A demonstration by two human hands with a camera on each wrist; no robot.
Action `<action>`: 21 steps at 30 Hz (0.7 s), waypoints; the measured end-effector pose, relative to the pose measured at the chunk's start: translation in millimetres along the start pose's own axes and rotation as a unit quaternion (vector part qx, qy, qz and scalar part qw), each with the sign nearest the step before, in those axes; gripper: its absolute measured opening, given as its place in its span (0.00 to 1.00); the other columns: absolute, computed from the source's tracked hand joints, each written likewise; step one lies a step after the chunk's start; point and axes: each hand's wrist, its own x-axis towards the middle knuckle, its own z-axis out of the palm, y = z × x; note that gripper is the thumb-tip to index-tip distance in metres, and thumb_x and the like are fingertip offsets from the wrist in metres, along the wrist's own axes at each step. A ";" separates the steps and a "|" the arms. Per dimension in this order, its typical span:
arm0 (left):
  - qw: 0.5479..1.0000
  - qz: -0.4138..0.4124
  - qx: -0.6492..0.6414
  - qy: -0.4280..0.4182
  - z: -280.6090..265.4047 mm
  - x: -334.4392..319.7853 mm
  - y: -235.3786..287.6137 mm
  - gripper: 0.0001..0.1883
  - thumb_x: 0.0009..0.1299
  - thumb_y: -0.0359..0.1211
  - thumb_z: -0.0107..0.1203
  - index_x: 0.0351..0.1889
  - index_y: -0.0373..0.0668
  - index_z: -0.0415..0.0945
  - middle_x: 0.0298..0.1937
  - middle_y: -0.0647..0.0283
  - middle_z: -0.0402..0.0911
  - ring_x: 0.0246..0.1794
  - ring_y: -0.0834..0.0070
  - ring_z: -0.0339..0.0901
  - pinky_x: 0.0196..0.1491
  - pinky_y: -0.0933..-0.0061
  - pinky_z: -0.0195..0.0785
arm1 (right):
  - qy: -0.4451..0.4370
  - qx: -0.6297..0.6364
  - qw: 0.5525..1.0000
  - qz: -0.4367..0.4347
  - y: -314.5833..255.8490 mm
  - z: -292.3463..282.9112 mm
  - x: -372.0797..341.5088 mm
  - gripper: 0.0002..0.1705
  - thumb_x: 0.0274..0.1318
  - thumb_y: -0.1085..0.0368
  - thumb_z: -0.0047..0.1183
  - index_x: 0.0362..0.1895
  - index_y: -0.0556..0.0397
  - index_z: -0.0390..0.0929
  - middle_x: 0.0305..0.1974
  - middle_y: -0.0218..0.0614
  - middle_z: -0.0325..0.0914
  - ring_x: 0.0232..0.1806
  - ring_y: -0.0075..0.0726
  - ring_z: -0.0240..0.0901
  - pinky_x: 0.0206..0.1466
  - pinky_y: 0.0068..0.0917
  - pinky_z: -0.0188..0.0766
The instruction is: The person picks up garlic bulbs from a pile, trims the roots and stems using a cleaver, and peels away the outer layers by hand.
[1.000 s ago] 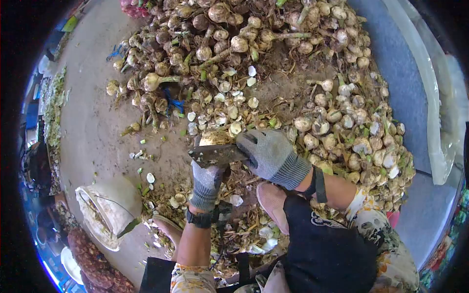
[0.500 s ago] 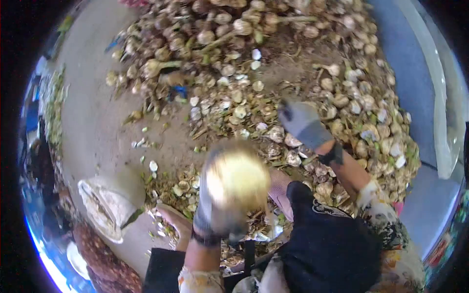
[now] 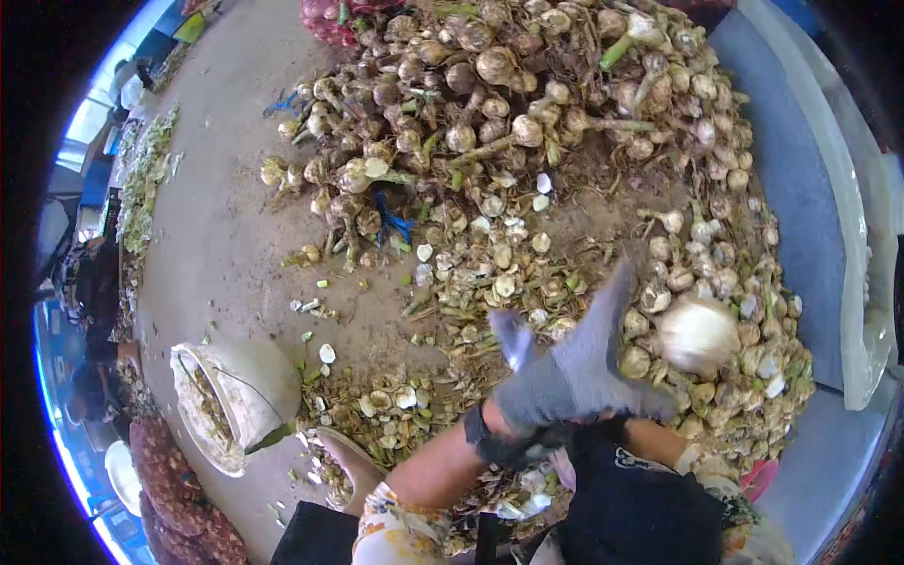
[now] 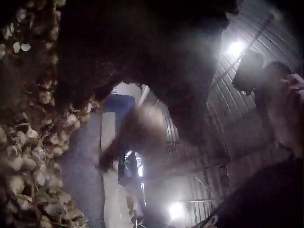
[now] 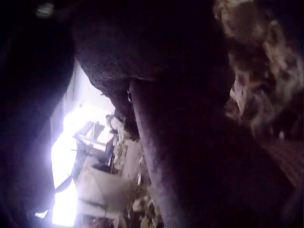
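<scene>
My left hand [image 3: 579, 372], in a grey glove, is spread open in the head view. Just off its fingers, a pale garlic bulb [image 3: 699, 335] is blurred by motion over the pile of trimmed bulbs [image 3: 730, 273] on the right. Behind the left hand, my right hand is hidden in the head view; only its forearm [image 3: 654, 443] shows. The dark right wrist view shows that gloved hand [image 5: 128, 52] close up, gripping a knife, whose flat blade [image 5: 154, 156] has a light edge.
Untrimmed garlic with stems [image 3: 461, 104] is heaped at the far side. Cut roots and peelings [image 3: 395, 405] litter the floor around my feet. A white tub [image 3: 254, 386] lies on its side at left, near red net sacks [image 3: 174, 480]. A blue-grey surface [image 3: 791, 188] borders the right.
My left hand held a bulb under the knife, then swung it rightward and let it go. The right hand moved right, then back toward my body, behind the left hand.
</scene>
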 end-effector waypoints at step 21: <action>0.820 -0.255 0.420 0.292 -219.6 -2.5 -178.8 0.41 0.50 0.41 0.67 0.61 0.35 0.62 0.50 0.48 0.76 0.49 0.57 0.75 0.54 0.65 0.66 | 0.035 -0.047 0.988 0.145 -14.9 -50.0 5.4 0.22 0.53 0.54 0.57 0.46 0.56 0.74 0.32 0.32 0.78 0.30 0.26 0.72 0.35 0.28 0.71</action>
